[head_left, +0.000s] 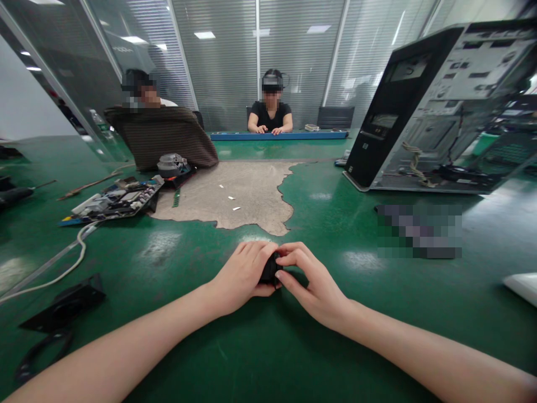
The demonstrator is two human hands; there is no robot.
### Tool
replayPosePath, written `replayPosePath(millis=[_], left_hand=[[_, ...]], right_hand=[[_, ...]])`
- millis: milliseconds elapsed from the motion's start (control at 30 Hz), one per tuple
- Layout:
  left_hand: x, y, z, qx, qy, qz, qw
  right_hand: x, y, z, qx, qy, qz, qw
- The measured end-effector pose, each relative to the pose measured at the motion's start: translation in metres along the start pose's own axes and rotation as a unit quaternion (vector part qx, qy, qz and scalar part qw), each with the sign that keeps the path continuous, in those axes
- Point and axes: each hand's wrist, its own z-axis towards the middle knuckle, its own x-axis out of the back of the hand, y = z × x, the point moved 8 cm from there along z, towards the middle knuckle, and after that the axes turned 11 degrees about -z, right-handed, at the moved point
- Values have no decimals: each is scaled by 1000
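Between my two hands, just above the green table, is a small black object [268,271], mostly covered by fingers, so I cannot make out its kind. My left hand [243,274] wraps over it from the left, fingers on top and thumb below. From the right, my right hand [312,280] pinches the object's edge with thumb and fingertips. A black part with a round opening [69,305] lies to the left of my left forearm, and a curved black piece [44,352] lies in front of it.
An opened computer case [377,123] stands at the right. At the left are a circuit board [117,202] and a pale cable [78,254]. A worn grey patch [251,193] with white scraps marks the green table [176,358]. Two people sit across it, one behind a brown cloth-covered shape [163,137].
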Motion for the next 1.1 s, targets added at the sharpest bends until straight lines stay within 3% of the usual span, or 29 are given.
replayPosePath(millis=[300, 567, 833, 1100], left_hand=[[1, 1, -1, -6, 4, 7, 1000], [1, 0, -1, 0, 3, -3, 1000], [1, 0, -1, -5, 8, 3, 1000], [1, 1, -1, -7, 1, 7, 1000]], right_hand=[[-6, 8, 1, -49, -19, 33, 998], [1, 2, 1, -10, 3, 8, 1000], [-7, 11, 2, -63, -24, 44, 997], [0, 4, 1, -27, 3, 17, 999]])
